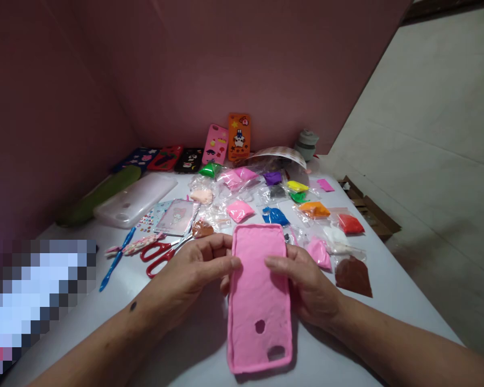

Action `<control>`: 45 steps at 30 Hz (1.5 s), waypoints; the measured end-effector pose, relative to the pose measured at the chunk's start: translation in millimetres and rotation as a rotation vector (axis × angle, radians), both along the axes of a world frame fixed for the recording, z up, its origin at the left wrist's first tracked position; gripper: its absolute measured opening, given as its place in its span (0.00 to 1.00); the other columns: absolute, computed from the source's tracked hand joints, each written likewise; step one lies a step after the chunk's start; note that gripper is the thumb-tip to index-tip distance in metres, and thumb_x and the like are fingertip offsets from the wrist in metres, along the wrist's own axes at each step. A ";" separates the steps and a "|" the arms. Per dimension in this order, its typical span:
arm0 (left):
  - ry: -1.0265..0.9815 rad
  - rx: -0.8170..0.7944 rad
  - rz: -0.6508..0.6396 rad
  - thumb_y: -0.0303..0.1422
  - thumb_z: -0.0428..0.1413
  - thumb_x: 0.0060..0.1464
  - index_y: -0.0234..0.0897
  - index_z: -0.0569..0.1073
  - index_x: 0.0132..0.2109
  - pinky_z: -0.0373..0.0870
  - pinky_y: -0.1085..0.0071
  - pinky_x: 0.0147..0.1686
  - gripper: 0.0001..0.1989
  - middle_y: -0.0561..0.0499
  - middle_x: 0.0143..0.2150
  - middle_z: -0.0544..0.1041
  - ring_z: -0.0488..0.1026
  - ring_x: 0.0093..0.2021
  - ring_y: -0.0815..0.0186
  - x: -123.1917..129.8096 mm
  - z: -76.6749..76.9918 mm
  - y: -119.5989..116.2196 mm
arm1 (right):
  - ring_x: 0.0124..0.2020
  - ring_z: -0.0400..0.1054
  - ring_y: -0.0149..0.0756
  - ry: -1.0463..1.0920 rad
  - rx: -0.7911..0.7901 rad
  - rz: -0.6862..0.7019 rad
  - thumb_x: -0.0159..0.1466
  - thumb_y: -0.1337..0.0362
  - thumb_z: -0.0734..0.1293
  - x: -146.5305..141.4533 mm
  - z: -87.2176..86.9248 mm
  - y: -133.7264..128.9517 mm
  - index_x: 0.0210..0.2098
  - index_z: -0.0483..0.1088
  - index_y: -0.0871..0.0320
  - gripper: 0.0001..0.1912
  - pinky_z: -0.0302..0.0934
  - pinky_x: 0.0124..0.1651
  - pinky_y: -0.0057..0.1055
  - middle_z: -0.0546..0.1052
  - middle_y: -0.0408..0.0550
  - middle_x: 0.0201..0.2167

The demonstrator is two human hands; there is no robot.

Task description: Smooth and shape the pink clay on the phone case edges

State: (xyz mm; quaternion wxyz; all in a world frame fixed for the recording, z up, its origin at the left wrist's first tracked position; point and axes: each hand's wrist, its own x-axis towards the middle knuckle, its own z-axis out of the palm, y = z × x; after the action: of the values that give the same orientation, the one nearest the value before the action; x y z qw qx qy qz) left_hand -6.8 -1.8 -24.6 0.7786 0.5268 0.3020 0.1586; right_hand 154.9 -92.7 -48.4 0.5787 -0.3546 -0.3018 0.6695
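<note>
A phone case covered in pink clay [258, 301] is held up over the near part of the table, its holes toward the bottom. My left hand [205, 263] grips its left edge, thumb on the pink face and fingers behind. On the right edge my right hand [302, 274] closes the same way, its thumb pressing the face. The fingers behind the case are partly hidden. Red-handled scissors [159, 257] lie just beyond my left hand, and a pink clay packet [319, 252] lies beyond my right hand.
Several bagged clays, including a blue one [276, 216], spread across the white table [177, 344]. A translucent case [135, 201] and blue tool [116, 263] lie left. Decorated cases, one orange [239, 137], stand or lie at the back. A blurred screen [32, 301] is at lower left.
</note>
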 end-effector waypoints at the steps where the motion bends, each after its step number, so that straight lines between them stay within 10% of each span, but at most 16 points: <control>1: 0.002 -0.002 0.000 0.27 0.58 0.48 0.36 0.75 0.44 0.64 0.71 0.33 0.13 0.53 0.26 0.69 0.63 0.25 0.71 -0.3 0.1 -0.1 | 0.31 0.69 0.36 0.029 0.025 -0.057 0.60 0.61 0.67 0.4 0.6 1.8 0.40 0.72 0.60 0.10 0.63 0.40 0.36 0.76 0.48 0.32; 7: 0.033 0.014 -0.006 0.27 0.58 0.48 0.35 0.74 0.37 0.65 0.70 0.33 0.06 0.53 0.28 0.69 0.68 0.30 0.66 -0.4 -1.9 0.8 | 0.32 0.66 0.31 0.099 0.116 -0.350 0.63 0.64 0.64 5.5 1.3 12.6 0.29 0.74 0.57 0.08 0.60 0.43 0.30 0.74 0.41 0.28; 23: 0.007 -0.018 -0.039 0.30 0.60 0.49 0.34 0.72 0.36 0.67 0.67 0.36 0.06 0.53 0.28 0.69 0.69 0.30 0.67 2.0 -3.0 2.4 | 0.30 0.65 0.28 0.156 0.071 -0.403 0.63 0.63 0.66 2.2 -3.0 12.0 0.28 0.71 0.60 0.10 0.61 0.39 0.27 0.73 0.41 0.27; 36: -0.059 -0.028 0.036 0.30 0.59 0.53 0.33 0.72 0.37 0.63 0.77 0.31 0.05 0.54 0.30 0.69 0.65 0.28 0.75 2.8 -7.3 4.9 | 0.36 0.69 0.33 0.295 -0.096 -0.353 0.58 0.64 0.69 -0.1 1.6 15.5 0.28 0.71 0.61 0.06 0.61 0.50 0.34 0.75 0.45 0.30; 45: 0.051 0.147 0.169 0.38 0.59 0.53 0.42 0.71 0.47 0.66 0.72 0.33 0.14 0.53 0.36 0.71 0.70 0.33 0.68 -3.5 -6.7 12.5 | 0.26 0.62 0.31 0.084 -0.150 -0.070 0.59 0.61 0.66 3.7 9.4 6.8 0.28 0.68 0.60 0.08 0.60 0.32 0.30 0.69 0.43 0.25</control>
State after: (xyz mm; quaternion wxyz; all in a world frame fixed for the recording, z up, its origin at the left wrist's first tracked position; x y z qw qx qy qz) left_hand -10.4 10.7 -31.3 0.7136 0.5590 0.3527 0.2320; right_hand 158.6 -86.0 -38.9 0.5859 -0.3789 -0.2138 0.6837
